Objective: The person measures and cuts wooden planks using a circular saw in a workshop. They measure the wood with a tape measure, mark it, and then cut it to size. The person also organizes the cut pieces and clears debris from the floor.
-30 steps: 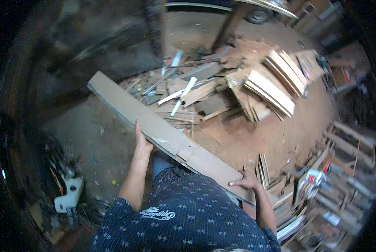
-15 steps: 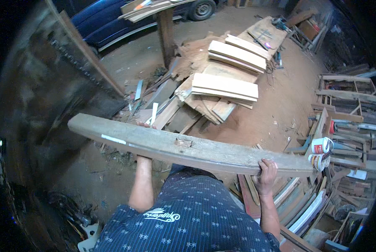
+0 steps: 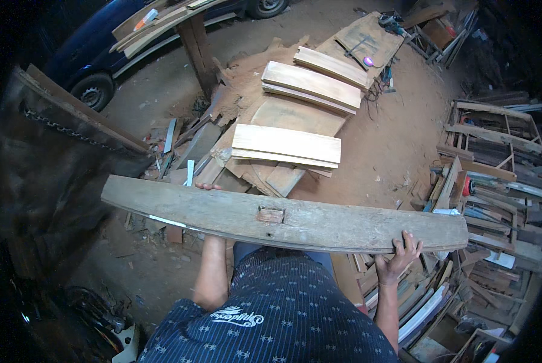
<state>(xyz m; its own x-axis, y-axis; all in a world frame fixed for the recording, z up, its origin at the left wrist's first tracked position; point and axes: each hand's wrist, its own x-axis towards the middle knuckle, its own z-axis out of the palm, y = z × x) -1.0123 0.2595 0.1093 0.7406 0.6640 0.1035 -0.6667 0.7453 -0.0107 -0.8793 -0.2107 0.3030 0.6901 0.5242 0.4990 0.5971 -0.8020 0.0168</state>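
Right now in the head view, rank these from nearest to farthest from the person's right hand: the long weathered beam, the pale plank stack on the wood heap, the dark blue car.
1. Long weathered beam: gripped by the right hand near its right end.
2. Pale plank stack: on the wood heap, up and left of that hand.
3. Dark blue car: far upper left, behind the post.

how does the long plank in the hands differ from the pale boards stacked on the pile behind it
The long plank is grey, weathered and rough, with a notch in its middle; the pale boards look fresh-cut, light and clean. The plank is held up by the left hand and right hand; the boards lie stacked on scrap. The plank is far longer. Both are flat wood.
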